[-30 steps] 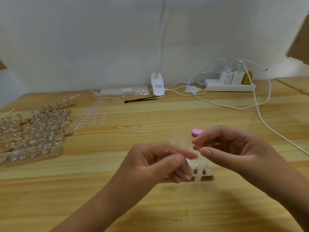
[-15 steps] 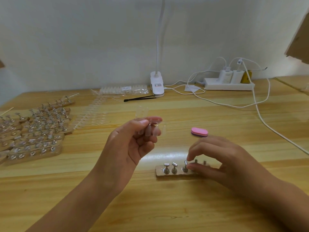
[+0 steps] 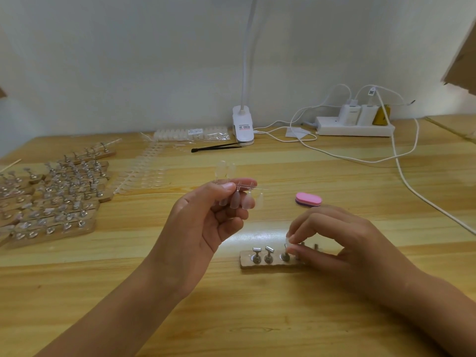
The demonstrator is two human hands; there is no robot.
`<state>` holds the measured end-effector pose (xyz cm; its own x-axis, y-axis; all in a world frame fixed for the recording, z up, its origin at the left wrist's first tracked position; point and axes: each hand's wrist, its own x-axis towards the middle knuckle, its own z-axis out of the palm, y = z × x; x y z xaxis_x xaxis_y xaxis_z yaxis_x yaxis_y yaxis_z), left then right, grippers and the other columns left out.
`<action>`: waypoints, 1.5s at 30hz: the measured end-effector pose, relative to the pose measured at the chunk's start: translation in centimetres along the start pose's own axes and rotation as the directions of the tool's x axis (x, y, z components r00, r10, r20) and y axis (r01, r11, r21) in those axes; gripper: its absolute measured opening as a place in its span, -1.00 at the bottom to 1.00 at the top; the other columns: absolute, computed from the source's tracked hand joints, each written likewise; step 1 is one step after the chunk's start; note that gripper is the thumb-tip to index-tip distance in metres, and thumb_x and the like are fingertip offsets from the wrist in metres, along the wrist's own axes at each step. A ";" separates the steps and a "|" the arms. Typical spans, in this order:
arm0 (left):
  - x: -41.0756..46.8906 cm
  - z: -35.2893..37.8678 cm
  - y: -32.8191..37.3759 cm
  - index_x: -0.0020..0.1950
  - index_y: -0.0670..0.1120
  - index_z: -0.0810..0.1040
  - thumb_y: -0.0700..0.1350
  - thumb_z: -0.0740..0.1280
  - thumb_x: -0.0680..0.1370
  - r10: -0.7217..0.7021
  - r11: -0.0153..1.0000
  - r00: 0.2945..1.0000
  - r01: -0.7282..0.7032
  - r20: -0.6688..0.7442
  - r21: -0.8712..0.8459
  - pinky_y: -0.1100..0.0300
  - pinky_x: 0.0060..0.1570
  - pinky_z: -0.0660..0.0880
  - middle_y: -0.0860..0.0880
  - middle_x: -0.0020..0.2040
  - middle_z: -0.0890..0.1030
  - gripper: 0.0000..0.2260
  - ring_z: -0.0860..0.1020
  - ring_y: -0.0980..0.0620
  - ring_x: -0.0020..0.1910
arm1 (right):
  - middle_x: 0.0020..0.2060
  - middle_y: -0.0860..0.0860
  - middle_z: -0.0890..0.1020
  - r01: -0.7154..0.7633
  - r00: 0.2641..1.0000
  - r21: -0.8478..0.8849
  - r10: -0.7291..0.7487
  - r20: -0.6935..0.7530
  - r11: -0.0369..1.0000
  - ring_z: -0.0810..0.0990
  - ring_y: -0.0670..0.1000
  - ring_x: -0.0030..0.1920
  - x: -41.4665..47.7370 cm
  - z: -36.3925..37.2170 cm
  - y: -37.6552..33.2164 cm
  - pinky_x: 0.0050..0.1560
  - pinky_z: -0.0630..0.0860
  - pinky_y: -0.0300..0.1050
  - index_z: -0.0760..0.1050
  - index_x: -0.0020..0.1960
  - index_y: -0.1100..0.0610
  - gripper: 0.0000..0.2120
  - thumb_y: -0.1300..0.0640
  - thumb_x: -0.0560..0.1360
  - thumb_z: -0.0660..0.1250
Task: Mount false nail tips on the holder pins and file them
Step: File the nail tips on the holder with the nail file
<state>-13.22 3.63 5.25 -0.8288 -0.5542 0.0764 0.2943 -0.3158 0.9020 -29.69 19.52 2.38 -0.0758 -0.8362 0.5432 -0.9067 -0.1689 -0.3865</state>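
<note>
Pinched at thumb and forefinger, the right hand (image 3: pixel 342 243) rests low over the holder strip (image 3: pixel 247 262), which lies flat on the desk (image 3: pixel 257 318) near the front. Between those fingertips (image 3: pixel 293 239) sits a single nail tip (image 3: pixel 287 242), small and clear, held right at the third pin (image 3: pixel 284 255) from the left. The first pin (image 3: pixel 256 254) and second pin (image 3: pixel 269 253) stand bare, their metal heads tilted. Two more pins further right are mostly hidden behind the fingers. The other fingers of this hand curl down towards the strip's right end.

Raised above the desk to the left, the left hand (image 3: pixel 206 222) pinches a strip of nail tips (image 3: pixel 244 199) between thumb and forefinger. Four clear tips hang below the thumb and a couple stand up above it; the remaining fingers are loosely curled under the palm.

Just beyond the right hand lies a pink buffer block (image 3: pixel 308 199), apart from the holder. Well to the left, many more holders (image 3: pixel 56 197) with pins lie packed in rows, and beside them spare tip strips (image 3: pixel 139 173) are spread flat. Along the wall are a bag of tips (image 3: pixel 190 132), black tweezers (image 3: pixel 216 148), a white clip lamp (image 3: pixel 243 124), and a power strip (image 3: pixel 355 128) with chargers, from which white cables (image 3: pixel 401 171) trail across the desk to the right.
</note>
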 end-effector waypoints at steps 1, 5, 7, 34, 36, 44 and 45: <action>0.0 0.0 0.0 -0.10 -0.06 0.74 -0.10 0.30 0.47 0.002 1.000 1.000 -0.002 0.004 0.006 0.37 -0.36 0.51 0.01 -0.32 0.61 -0.79 0.55 0.17 -0.35 | -0.13 -0.15 0.62 0.005 1.000 0.002 -0.005 0.000 1.000 0.60 -0.16 -0.07 0.0 0.0 0.0 -0.07 0.52 -0.14 0.58 -0.14 0.09 -0.90 0.06 0.47 0.41; 0.0 0.0 -0.1 -0.09 -0.05 0.74 -0.09 0.29 0.47 0.010 1.000 1.000 -0.010 0.015 0.015 0.37 -0.36 0.51 0.02 -0.32 0.61 -0.78 0.55 0.17 -0.35 | -0.12 -0.14 0.63 0.016 1.000 -0.003 -0.016 0.022 1.000 0.60 -0.14 -0.07 0.0 0.2 0.2 -0.09 0.53 -0.15 0.59 -0.13 0.10 -0.90 0.07 0.47 0.44; 0.0 -0.1 -0.1 -0.09 -0.05 0.74 -0.09 0.29 0.48 0.012 1.000 1.000 -0.012 0.019 0.015 0.38 -0.36 0.51 0.02 -0.32 0.61 -0.78 0.55 0.18 -0.35 | -0.11 -0.13 0.63 0.025 0.999 -0.001 -0.025 0.043 1.000 0.60 -0.13 -0.07 0.0 0.2 0.2 -0.09 0.52 -0.15 0.59 -0.12 0.11 -0.90 0.10 0.47 0.47; -2.6 1.7 -2.2 -0.02 0.07 0.73 0.05 0.39 0.50 0.044 0.801 0.971 -0.174 0.233 0.573 0.34 -0.29 0.54 0.04 -0.16 0.73 -0.84 0.67 0.11 -0.28 | -0.06 -0.09 0.59 -0.086 0.968 0.333 0.158 -0.194 0.939 0.61 0.06 0.09 1.0 -1.3 -2.8 0.06 0.51 -0.05 0.58 -0.11 0.00 -0.90 -0.01 0.43 0.41; -2.7 1.9 -2.1 -0.05 0.06 0.73 0.06 0.38 0.51 0.042 0.794 0.973 -0.171 0.229 0.583 0.34 -0.30 0.54 0.05 -0.17 0.73 -0.84 0.67 0.11 -0.29 | -0.04 -0.11 0.58 -0.069 0.972 0.275 0.128 -0.200 0.959 0.59 0.02 0.10 1.0 -1.2 -2.8 0.04 0.50 -0.15 0.58 -0.07 0.02 -0.87 -0.01 0.43 0.41; -2.7 2.0 -2.3 -0.07 0.02 0.73 -0.12 0.39 0.55 0.019 0.779 0.981 -0.137 0.195 0.612 0.37 -0.30 0.54 0.08 -0.26 0.71 -0.88 0.67 0.13 -0.30 | -0.02 -0.11 0.50 0.136 0.966 -0.151 -0.165 -0.199 0.979 0.56 0.04 0.04 0.5 -0.8 -2.8 0.03 0.43 -0.17 0.62 -0.18 0.12 -0.77 0.01 0.55 0.33; -2.8 2.0 -2.3 -0.06 0.02 0.73 -0.12 0.39 0.56 0.040 0.769 0.976 -0.167 0.215 0.617 0.36 -0.30 0.54 0.08 -0.24 0.71 -0.88 0.67 0.13 -0.30 | -0.02 -0.12 0.53 0.081 0.976 -0.048 -0.089 -0.197 0.996 0.58 0.04 0.07 0.6 -0.9 -2.9 0.07 0.44 -0.15 0.61 -0.16 0.06 -0.82 -0.02 0.52 0.35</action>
<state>-12.53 7.39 3.83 -0.8993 -0.3881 0.2016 0.0712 0.3251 0.9430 -27.45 19.99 4.50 -0.0750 -0.6986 0.7115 -0.9286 -0.2111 -0.3051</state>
